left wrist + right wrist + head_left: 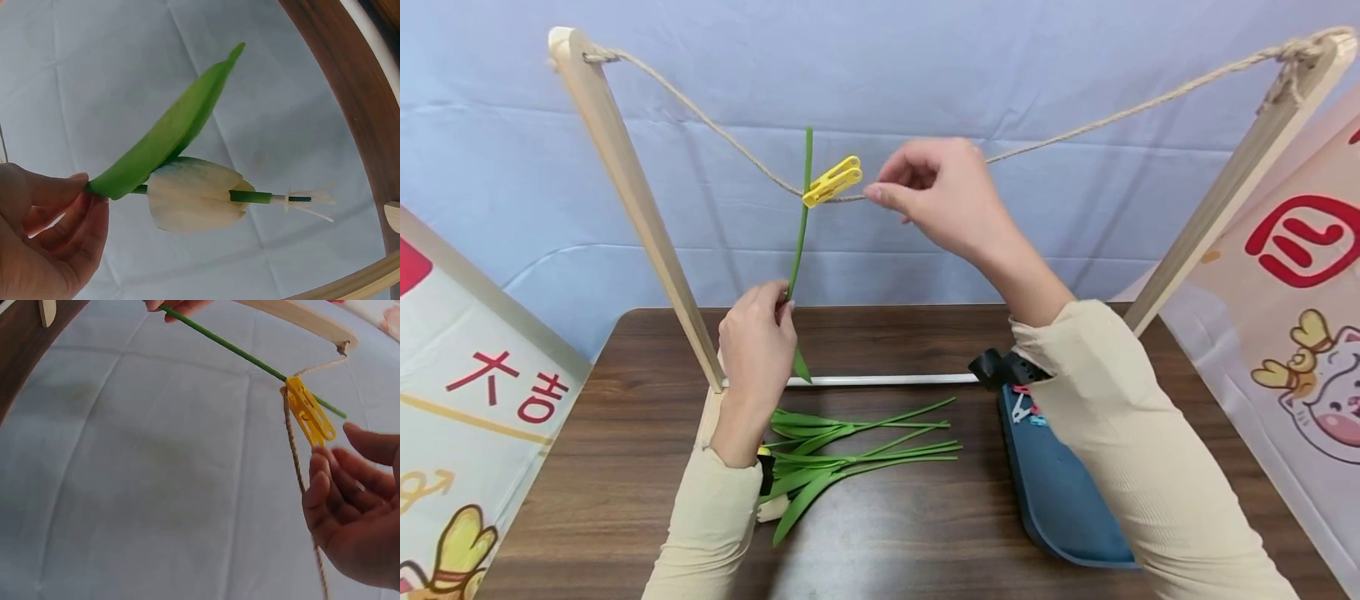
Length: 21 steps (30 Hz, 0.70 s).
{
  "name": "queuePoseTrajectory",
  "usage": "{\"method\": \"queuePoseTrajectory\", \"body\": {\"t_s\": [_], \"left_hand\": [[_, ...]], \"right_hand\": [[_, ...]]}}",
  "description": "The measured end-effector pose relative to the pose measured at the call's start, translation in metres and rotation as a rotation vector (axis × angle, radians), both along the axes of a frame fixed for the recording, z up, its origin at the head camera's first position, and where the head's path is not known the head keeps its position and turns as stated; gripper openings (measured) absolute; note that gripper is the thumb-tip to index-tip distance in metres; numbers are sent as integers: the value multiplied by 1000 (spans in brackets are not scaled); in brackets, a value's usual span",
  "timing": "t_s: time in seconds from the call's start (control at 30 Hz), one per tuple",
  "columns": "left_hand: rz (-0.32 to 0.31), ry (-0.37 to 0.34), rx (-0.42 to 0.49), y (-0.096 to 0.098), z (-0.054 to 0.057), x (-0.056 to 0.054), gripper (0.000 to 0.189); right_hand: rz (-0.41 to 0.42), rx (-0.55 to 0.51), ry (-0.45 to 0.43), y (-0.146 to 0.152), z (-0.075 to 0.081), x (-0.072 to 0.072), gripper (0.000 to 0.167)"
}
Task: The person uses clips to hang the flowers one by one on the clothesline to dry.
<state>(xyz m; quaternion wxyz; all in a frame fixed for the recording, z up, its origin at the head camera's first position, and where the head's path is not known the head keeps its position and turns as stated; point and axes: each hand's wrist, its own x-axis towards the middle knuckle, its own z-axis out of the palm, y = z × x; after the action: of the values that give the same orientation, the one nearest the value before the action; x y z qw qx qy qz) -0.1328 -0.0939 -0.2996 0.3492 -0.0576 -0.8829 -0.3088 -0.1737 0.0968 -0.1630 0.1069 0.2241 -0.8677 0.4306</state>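
An artificial white tulip (187, 197) hangs head down, its green stem (801, 237) running up past the rope (718, 129). At the rope, a yellow clothespin (833, 181) clips the stem near its upper end. My left hand (756, 342) pinches the tulip lower down, where a green leaf (169, 134) meets the stem. Close to the clothespin's handles is my right hand (947, 196), its fingers loosely bent and apart from the thumb, with nothing between them. In the head view the tulip's flower is hidden behind the left hand.
Several more tulips (842, 458) lie on the wooden table (910, 533). To the right stands a blue tray (1067, 492) with small clothespins (1021, 408) at its far end, partly behind my right sleeve. Wooden posts (632, 192) hold the rope, with a white bar (887, 380) between them.
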Motion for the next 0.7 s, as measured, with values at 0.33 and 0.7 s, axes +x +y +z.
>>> {"method": "queuePoseTrajectory", "body": {"t_s": [0.33, 0.7], "left_hand": [[-1, -22, 5, -1, -7, 1, 12], [15, -34, -40, -2, -13, 3, 9]], "right_hand": [[137, 265, -197, 43, -51, 0, 13], [84, 397, -362, 111, -106, 4, 17]]}}
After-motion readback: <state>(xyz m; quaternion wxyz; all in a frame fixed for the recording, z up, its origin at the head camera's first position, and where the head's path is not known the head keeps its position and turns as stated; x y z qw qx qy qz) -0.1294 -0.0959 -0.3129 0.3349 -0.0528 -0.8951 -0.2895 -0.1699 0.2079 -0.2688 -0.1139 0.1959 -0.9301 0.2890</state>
